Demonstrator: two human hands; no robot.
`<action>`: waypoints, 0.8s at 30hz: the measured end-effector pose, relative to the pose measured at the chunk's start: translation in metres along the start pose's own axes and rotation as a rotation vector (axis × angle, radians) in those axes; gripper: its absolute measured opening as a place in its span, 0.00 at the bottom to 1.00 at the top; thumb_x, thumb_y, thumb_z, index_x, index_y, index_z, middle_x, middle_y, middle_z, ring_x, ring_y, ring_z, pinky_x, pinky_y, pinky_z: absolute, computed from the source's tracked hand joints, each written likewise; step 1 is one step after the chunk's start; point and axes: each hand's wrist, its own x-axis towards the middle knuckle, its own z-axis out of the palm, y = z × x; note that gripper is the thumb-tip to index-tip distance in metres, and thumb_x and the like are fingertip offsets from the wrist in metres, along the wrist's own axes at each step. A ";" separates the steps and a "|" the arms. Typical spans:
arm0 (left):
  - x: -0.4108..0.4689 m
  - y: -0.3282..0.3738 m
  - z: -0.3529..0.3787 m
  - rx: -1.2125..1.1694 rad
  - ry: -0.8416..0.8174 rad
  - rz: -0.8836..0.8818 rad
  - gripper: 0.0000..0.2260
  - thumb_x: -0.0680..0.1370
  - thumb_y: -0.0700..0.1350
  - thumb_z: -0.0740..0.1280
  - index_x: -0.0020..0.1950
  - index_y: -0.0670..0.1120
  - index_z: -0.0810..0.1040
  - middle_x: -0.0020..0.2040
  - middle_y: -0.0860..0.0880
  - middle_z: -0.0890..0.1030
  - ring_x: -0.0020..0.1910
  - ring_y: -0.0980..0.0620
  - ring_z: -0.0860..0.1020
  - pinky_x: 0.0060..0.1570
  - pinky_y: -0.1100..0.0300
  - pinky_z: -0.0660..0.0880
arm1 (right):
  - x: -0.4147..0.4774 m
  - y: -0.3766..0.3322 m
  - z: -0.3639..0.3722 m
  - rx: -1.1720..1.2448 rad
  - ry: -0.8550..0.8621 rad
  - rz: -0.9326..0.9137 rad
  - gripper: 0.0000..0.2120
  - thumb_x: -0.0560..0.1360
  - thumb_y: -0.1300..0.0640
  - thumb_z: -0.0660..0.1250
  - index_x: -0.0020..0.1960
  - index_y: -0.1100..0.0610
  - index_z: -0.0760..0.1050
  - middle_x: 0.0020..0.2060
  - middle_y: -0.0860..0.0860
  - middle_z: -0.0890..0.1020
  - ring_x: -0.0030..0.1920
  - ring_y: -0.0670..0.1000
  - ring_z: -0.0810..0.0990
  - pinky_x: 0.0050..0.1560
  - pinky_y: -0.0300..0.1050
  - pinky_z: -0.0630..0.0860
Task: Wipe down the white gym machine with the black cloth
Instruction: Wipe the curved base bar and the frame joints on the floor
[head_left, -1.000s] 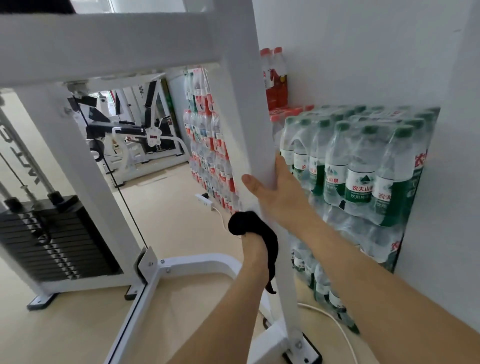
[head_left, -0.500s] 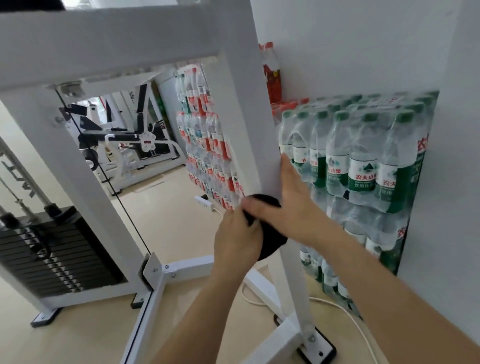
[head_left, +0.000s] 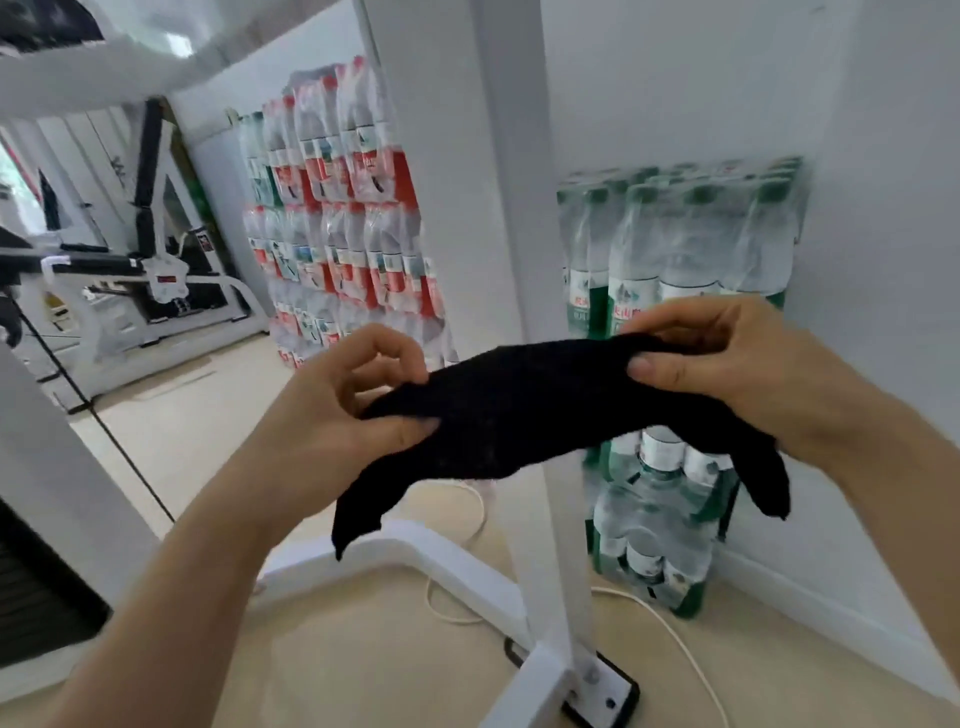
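Observation:
The black cloth (head_left: 524, 405) is stretched out in the air between both hands, in front of the white gym machine's upright post (head_left: 514, 208). My left hand (head_left: 337, 415) pinches the cloth's left end between thumb and fingers. My right hand (head_left: 727, 364) pinches its right end, and a loose corner hangs down below that wrist. Neither hand touches the post. The machine's white base bar (head_left: 415, 556) runs along the floor below the cloth, and its upper crossbar (head_left: 130, 57) sits at top left.
Shrink-wrapped packs of green-capped water bottles (head_left: 675, 249) stand against the white wall at right. Red-labelled bottle packs (head_left: 343, 218) are stacked behind the post. A white cable (head_left: 670, 634) lies on the beige floor. The black weight stack (head_left: 36, 587) is at lower left, with other gym equipment (head_left: 145, 280) beyond.
My right hand has let go of the post and taken one end of the cloth. Both hands have pulled the bunched cloth away from the post and spread it out. The view has shifted right.

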 end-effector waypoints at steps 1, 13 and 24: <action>0.007 -0.004 0.002 0.051 0.093 0.079 0.18 0.71 0.26 0.70 0.38 0.51 0.76 0.39 0.43 0.81 0.36 0.43 0.80 0.37 0.47 0.77 | 0.008 -0.002 -0.002 -0.029 0.063 -0.058 0.08 0.68 0.62 0.74 0.46 0.53 0.83 0.36 0.48 0.85 0.35 0.44 0.83 0.36 0.33 0.77; 0.053 -0.013 0.081 -0.314 0.585 0.021 0.05 0.78 0.47 0.61 0.47 0.50 0.75 0.44 0.54 0.75 0.45 0.54 0.74 0.52 0.48 0.74 | 0.059 0.019 0.068 0.793 0.210 0.112 0.12 0.79 0.58 0.57 0.42 0.60 0.77 0.38 0.51 0.80 0.42 0.49 0.80 0.44 0.43 0.76; 0.092 -0.021 0.079 -0.501 0.532 -0.022 0.19 0.83 0.59 0.55 0.59 0.50 0.80 0.53 0.51 0.85 0.55 0.52 0.82 0.56 0.54 0.77 | 0.074 -0.001 0.071 0.204 0.250 -0.231 0.17 0.66 0.52 0.80 0.50 0.50 0.76 0.41 0.45 0.83 0.42 0.42 0.83 0.39 0.34 0.78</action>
